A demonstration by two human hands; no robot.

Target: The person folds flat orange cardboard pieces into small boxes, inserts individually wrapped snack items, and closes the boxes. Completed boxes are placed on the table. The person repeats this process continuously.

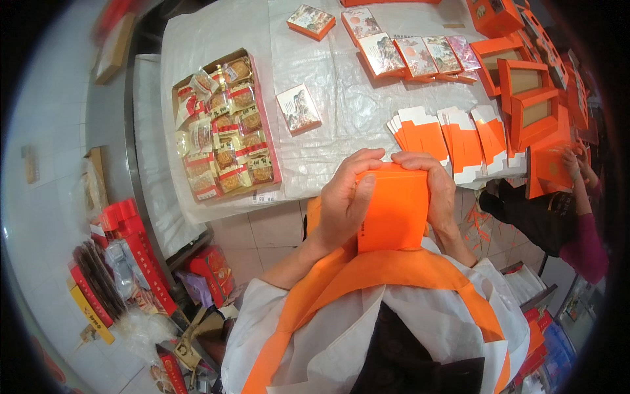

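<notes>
Far left: pale tiled floor (52, 118). Surface (315, 167) covered in crinkled white sheeting (341, 92). Open carton (271, 134) holds round cakes (226, 157) in clear, red-and-gold printed wrappers. Left hand (348, 197): fingers close together over top edge of smooth orange box (397, 210), thumb against face bearing small dark print. Box gripped between both hands at surface's near edge. Right hand (438, 190): fingers together, curved over top right. Farther right: flat orange-and-white card blanks (464, 144); co-worker's hands (577, 164) at orange packaging (548, 167).

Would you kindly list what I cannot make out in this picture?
In the head view:
Orange box, far side: hidden by its near face.
Box's upper left: covered by the left hand.
Orange item up top: cut off by the edge.
Co-worker's hand: too small to tell its grip.
</notes>
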